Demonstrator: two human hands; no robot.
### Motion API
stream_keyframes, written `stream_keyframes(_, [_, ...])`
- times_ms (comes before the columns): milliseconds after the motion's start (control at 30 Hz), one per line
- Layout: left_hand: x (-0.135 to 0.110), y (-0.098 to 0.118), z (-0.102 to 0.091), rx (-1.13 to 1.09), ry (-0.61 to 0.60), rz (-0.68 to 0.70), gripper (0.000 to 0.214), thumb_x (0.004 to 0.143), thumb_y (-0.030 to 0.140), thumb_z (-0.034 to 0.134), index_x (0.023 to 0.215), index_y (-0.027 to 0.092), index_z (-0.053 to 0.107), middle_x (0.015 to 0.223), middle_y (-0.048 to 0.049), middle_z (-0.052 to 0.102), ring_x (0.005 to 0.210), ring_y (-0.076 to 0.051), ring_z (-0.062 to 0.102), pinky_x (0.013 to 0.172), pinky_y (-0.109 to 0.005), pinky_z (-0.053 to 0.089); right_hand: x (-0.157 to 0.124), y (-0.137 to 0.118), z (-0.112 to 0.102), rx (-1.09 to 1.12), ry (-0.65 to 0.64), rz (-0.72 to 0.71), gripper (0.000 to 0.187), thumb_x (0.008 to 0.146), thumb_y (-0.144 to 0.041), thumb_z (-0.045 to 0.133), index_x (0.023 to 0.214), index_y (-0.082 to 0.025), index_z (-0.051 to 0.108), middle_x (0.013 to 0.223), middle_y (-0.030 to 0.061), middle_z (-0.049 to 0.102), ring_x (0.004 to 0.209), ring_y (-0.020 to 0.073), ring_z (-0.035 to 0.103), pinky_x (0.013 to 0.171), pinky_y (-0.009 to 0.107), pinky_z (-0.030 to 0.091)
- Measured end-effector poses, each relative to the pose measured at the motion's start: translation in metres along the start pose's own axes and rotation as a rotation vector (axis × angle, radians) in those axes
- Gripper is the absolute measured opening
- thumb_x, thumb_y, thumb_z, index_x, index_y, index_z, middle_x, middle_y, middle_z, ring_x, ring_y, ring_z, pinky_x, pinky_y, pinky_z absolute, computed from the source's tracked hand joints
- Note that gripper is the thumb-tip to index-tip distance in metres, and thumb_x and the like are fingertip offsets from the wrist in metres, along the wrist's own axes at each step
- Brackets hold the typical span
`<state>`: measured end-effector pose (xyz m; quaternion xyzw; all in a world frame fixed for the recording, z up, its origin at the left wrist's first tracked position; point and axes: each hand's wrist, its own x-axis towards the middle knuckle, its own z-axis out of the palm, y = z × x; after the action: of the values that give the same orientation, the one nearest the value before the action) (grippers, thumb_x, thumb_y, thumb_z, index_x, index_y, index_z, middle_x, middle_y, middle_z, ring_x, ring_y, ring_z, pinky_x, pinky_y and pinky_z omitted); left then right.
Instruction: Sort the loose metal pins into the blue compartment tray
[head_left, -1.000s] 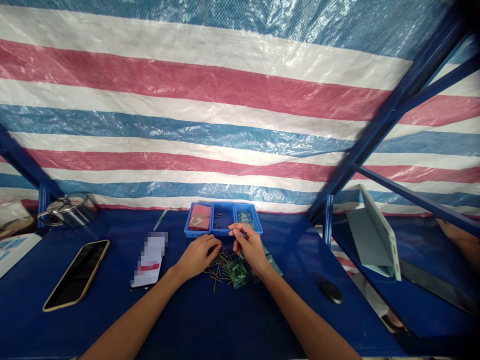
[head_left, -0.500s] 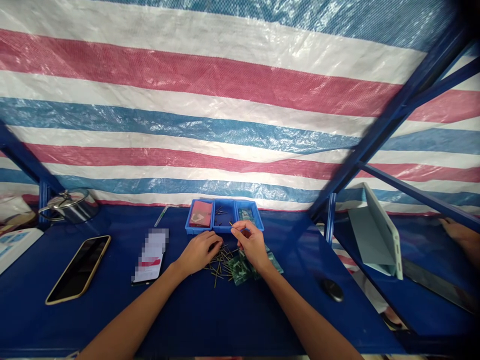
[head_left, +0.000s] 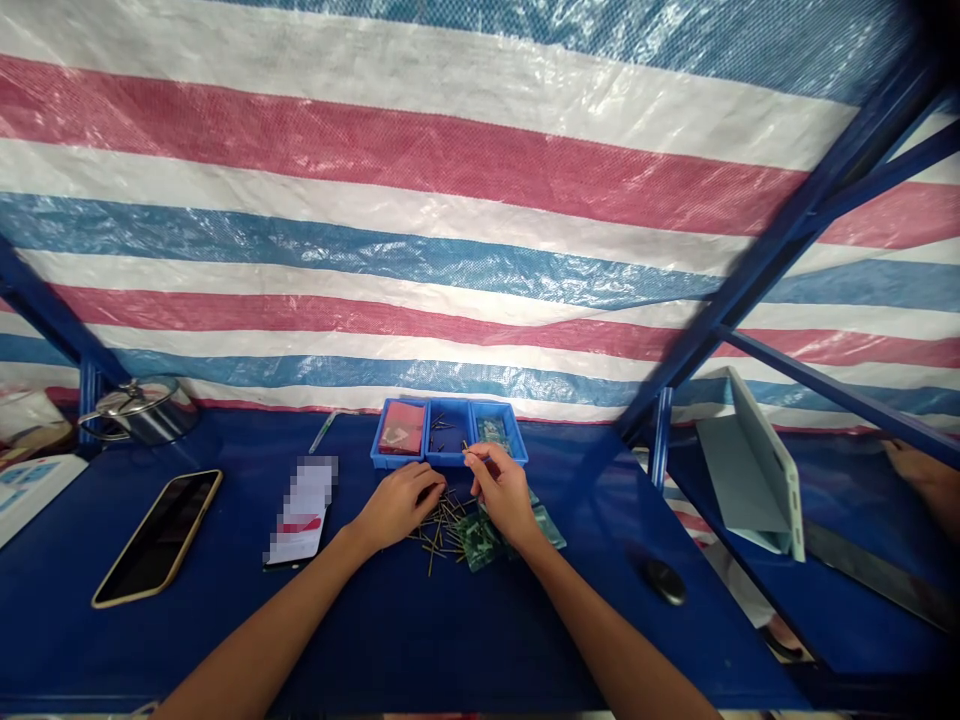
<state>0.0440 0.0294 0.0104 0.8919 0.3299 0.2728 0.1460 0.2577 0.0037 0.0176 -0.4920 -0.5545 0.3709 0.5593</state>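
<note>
Pin (head_left: 474, 455) pinched in right hand (head_left: 501, 490) by back-edge tray (head_left: 448, 462); left hand (head_left: 397, 505) curled on pile (head_left: 442, 532), grip unclear; release must clear rim.

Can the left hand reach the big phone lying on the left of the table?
Probably yes. The left hand rests on the pins; only a flat white card lies between it and the phone.

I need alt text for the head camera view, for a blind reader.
The right hand pinches one thin pin before a blue tray, while the left hand rests on a pile of pins on the blue table. Green boards lie by the pile; a phone lies further left.
</note>
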Motion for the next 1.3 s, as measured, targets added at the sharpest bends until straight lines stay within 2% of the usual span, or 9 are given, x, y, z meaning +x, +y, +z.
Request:
stream_keyframes(233, [0.0, 0.0, 0.001, 0.014, 0.001, -0.001, 0.022, 0.109, 0.027, 0.048, 0.11, 0.023, 0.069, 0.099, -0.0032, 0.071, 0.094, -0.02, 0.066, 0.083, -0.032, 0.05, 0.001, -0.004, 0.002, 0.363, -0.118, 0.222, 0.037, 0.086, -0.055, 0.076, 0.099, -0.021, 0.074, 0.089, 0.0033, 0.071, 0.051, 0.0086, 0.052, 0.041, 0.02, 0.039])
stream_keyframes(367, [0.0, -0.001, 0.001, 0.01, 0.004, -0.001, 0.02, 0.109, 0.025, 0.049, 0.11, 0.023, 0.069, 0.099, -0.0028, 0.071, 0.094, -0.02, 0.066, 0.084, -0.031, 0.05, 0.0, -0.007, 0.004, 0.422, -0.122, 0.227, 0.036, 0.081, -0.052, 0.082, 0.098, -0.023, 0.069, 0.091, 0.001, 0.069, 0.049, 0.0071, 0.051, 0.04, 0.02, 0.038])
stream_keyframes(533, [0.0, 0.0, 0.0, 0.0, 0.013, -0.003, 0.02, 0.108, 0.025, 0.05, 0.11, 0.024, 0.07, 0.099, -0.0027, 0.071, 0.093, -0.02, 0.066, 0.083, -0.031, 0.05, 0.001, -0.004, 0.002, 0.159, -0.037, 0.112, 0.031, 0.085, -0.049, 0.079, 0.092, -0.024, 0.061, 0.067, -0.0052, 0.058, 0.048, 0.0111, 0.05, 0.043, 0.022, 0.041])
stream_keyframes(700, [0.0, 0.0, 0.0, -0.009, 0.006, -0.006, 0.022, 0.109, 0.026, 0.049, 0.111, 0.023, 0.07, 0.1, -0.0029, 0.071, 0.095, -0.02, 0.066, 0.083, -0.031, 0.05, 0.0, -0.003, -0.003, -0.217, 0.067, -0.193, 0.016, 0.094, -0.039, 0.068, 0.089, -0.023, 0.067, 0.102, 0.0052, 0.062, 0.066, 0.014, 0.057, 0.061, 0.029, 0.05])
stream_keyframes(767, [0.0, 0.0, 0.0, -0.01, 0.007, -0.004, 0.022, 0.109, 0.026, 0.048, 0.111, 0.023, 0.07, 0.1, -0.0031, 0.071, 0.094, -0.02, 0.066, 0.083, -0.031, 0.051, -0.002, -0.003, -0.004, -0.28, 0.068, -0.239, 0.016, 0.096, -0.037, 0.066, 0.09, -0.023, 0.069, 0.103, 0.006, 0.062, 0.071, 0.0153, 0.059, 0.067, 0.03, 0.052])
stream_keyframes(933, [0.0, 0.0, 0.0, -0.003, 0.01, -0.005, 0.022, 0.109, 0.027, 0.048, 0.111, 0.023, 0.07, 0.1, -0.0031, 0.071, 0.095, -0.02, 0.066, 0.084, -0.032, 0.051, -0.003, 0.003, 0.0, -0.114, 0.005, -0.04, 0.027, 0.097, -0.05, 0.063, 0.102, -0.024, 0.068, 0.084, 0.0027, 0.066, 0.056, 0.015, 0.059, 0.048, 0.027, 0.048])
stream_keyframes(1033, [0.0, 0.0, 0.0, 0.001, 0.01, -0.002, 0.024, 0.109, 0.028, 0.047, 0.11, 0.024, 0.07, 0.098, -0.0032, 0.071, 0.094, -0.02, 0.066, 0.083, -0.032, 0.052, 0.0, 0.006, 0.001, 0.031, -0.005, 0.046, 0.036, 0.095, -0.057, 0.063, 0.106, -0.023, 0.067, 0.087, 0.0026, 0.069, 0.049, 0.0126, 0.057, 0.039, 0.024, 0.044])
stream_keyframes(1167, [0.0, -0.001, 0.001, 0.003, 0.013, -0.003, 0.024, 0.109, 0.029, 0.047, 0.109, 0.024, 0.07, 0.097, -0.0032, 0.071, 0.094, -0.02, 0.067, 0.083, -0.032, 0.052, 0.004, 0.002, 0.001, 0.139, -0.017, 0.114, 0.039, 0.09, -0.059, 0.068, 0.1, -0.022, 0.068, 0.089, 0.0021, 0.07, 0.047, 0.0102, 0.056, 0.035, 0.021, 0.044])
stream_keyframes(1300, [0.0, -0.001, 0.002, 0.0, 0.018, -0.003, 0.024, 0.109, 0.03, 0.047, 0.109, 0.024, 0.07, 0.098, -0.0037, 0.072, 0.094, -0.021, 0.067, 0.084, -0.032, 0.052, 0.004, -0.001, 0.0, 0.177, 0.009, 0.203, 0.039, 0.085, -0.057, 0.075, 0.079, -0.02, 0.063, 0.067, -0.002, 0.063, 0.042, 0.0094, 0.051, 0.034, 0.02, 0.042])
